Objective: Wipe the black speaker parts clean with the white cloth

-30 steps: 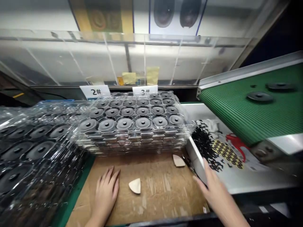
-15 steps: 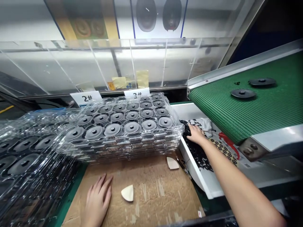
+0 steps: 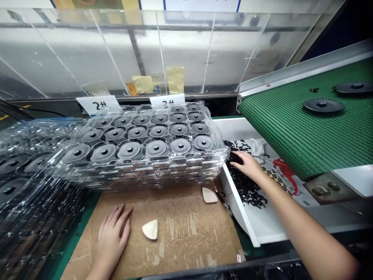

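Note:
My left hand [image 3: 112, 233] lies flat on the cardboard sheet [image 3: 186, 249], its fingers stretched out and holding nothing. Just right of it is a cream-coloured wedge-shaped pad [image 3: 150, 229]. My right hand [image 3: 247, 165] reaches into a white tray [image 3: 237, 206], at a heap of small black parts [image 3: 252, 194]. Its thumb and fingers are apart, with black parts between and under them; the fingertips are partly hidden among the parts. A second cream pad [image 3: 209, 195] lies on the cardboard near the tray.
Stacked clear blister trays [image 3: 140, 167] hold grey-black oval discs in front of me. More blister trays [image 3: 26, 194] stand at the left. A green conveyor belt [image 3: 320, 136] carries two black discs at the right. A red-handled tool [image 3: 284, 171] and a sticker sheet lie in the white tray.
The camera view has tilted down and shifted slightly. My right hand stays at the black parts, with its thumb and fingers now spread. The discs on the belt appear further right.

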The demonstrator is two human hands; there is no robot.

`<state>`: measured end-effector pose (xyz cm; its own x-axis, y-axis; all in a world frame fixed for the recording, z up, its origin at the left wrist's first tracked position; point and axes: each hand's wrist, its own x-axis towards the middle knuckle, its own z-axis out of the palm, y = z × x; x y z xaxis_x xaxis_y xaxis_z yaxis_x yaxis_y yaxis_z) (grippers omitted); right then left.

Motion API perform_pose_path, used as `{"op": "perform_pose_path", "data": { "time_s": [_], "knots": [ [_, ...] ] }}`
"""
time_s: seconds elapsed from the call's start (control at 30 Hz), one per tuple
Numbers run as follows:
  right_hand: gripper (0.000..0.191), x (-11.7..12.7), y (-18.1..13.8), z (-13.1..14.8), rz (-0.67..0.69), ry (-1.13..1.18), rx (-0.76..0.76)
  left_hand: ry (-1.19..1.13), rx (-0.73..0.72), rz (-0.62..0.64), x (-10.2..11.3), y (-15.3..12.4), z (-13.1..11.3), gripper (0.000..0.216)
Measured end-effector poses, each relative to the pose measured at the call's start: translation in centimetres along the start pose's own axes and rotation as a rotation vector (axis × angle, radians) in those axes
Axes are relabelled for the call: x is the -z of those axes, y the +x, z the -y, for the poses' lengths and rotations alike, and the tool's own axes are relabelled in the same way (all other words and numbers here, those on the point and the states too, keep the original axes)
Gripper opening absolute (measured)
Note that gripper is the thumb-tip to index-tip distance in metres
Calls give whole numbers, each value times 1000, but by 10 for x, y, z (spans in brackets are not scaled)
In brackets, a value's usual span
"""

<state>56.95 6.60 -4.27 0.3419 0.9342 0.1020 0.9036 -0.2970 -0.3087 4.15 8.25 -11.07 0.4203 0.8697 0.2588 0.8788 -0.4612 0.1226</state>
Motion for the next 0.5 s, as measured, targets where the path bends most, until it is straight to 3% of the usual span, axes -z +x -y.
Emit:
{"op": "perform_pose_path", "data": {
  "time_s": [0.2, 0.5],
  "knots": [
    [31, -13, 10, 12, -29, 52, -106, -33, 20, -3, 2, 0, -1, 35],
    [28, 24, -31, 24, -146, 431, -215, -226, 144, 13, 4, 1, -4, 34]
  ]
}}
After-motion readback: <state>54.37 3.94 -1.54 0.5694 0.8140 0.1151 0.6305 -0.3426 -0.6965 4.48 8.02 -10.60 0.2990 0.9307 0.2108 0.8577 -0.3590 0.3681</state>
